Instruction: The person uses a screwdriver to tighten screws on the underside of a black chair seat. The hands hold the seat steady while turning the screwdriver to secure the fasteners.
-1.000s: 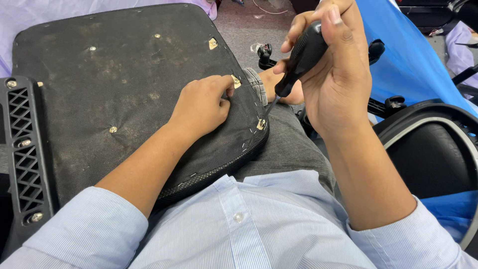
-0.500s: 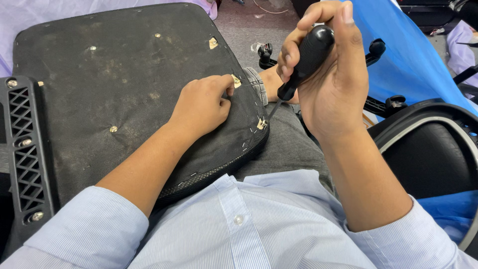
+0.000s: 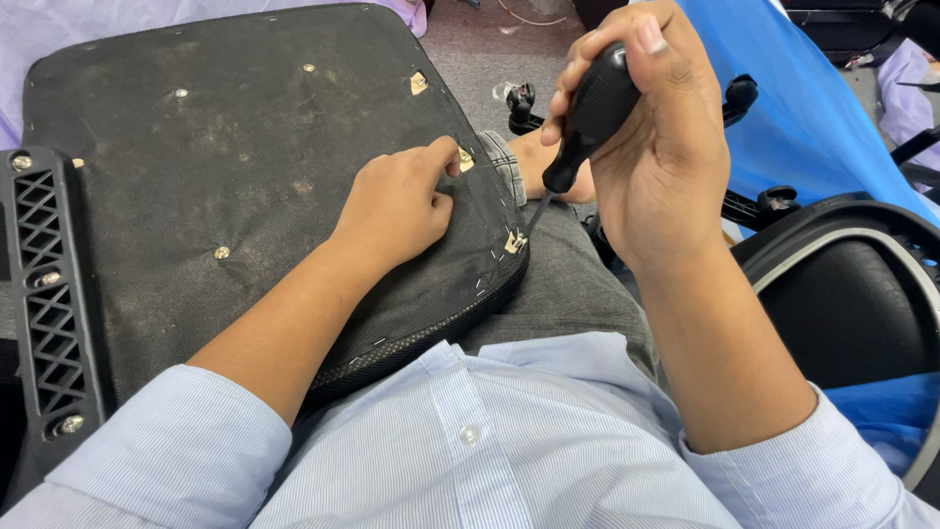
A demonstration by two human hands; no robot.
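Observation:
A black fabric-covered chair seat (image 3: pixel 235 157), turned underside up, rests across my lap. My left hand (image 3: pixel 397 201) lies on its right part, fingers curled, fingertips by a small brass fitting (image 3: pixel 466 160). My right hand (image 3: pixel 651 137) grips the black handle of a screwdriver (image 3: pixel 587 113). The thin shaft slants down, and its tip meets another metal fitting (image 3: pixel 513 241) at the seat's right edge.
A black slotted plastic bracket (image 3: pixel 44 294) with screws runs along the seat's left side. A black chair part with a grey rim (image 3: pixel 842 294) sits at my right, blue fabric (image 3: pixel 813 108) behind it. Black castor wheels (image 3: pixel 524 103) lie on the floor ahead.
My right hand has shifted its grip around the screwdriver handle, turning slightly, while the tip stays at the edge fitting. My left hand has stayed in place on the seat.

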